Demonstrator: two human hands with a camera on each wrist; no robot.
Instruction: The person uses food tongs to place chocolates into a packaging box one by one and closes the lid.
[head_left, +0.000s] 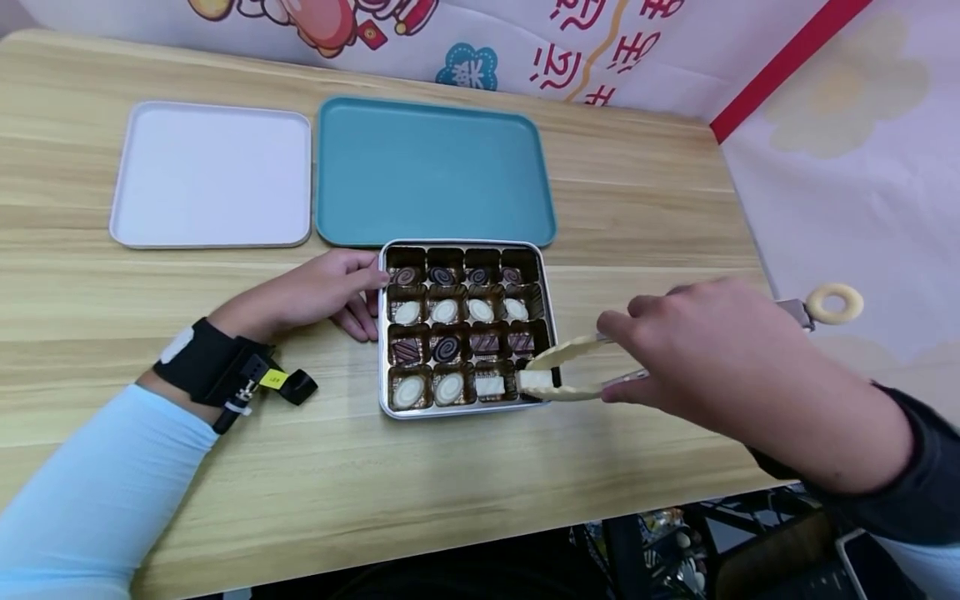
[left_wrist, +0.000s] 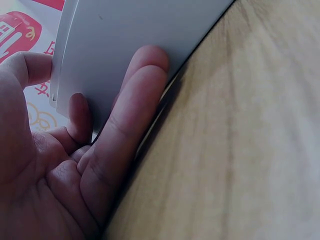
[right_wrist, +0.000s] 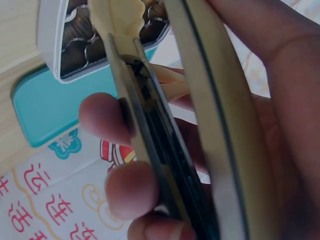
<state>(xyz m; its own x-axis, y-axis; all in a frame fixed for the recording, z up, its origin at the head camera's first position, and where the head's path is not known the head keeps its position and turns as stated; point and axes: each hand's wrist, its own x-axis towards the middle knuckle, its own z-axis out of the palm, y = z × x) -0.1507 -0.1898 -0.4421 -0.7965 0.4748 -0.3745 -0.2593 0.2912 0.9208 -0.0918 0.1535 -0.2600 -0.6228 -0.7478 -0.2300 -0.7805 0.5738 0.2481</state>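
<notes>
A tin box (head_left: pixel 457 414) of chocolates lies on the table, divided into small gold compartments. My left hand (head_left: pixel 333 292) holds its left side, thumb at the rim and fingers against the outer wall, as the left wrist view shows. My right hand (head_left: pixel 697 358) grips a pair of cream-tipped tongs (head_left: pixel 562 354) with a ring at the far end. The tips of the tongs stand around a white square chocolate (head_left: pixel 535 381) in the front right compartment. Beside it sits another white square chocolate (head_left: pixel 490 386). Dark swirled, striped and white oval chocolates fill other compartments.
A teal tray (head_left: pixel 435 171) lies just behind the tin, with a white tray (head_left: pixel 213 177) to its left. A printed cloth (head_left: pixel 660 67) stands along the table's back edge. Dark items and cables lie below the front edge at right.
</notes>
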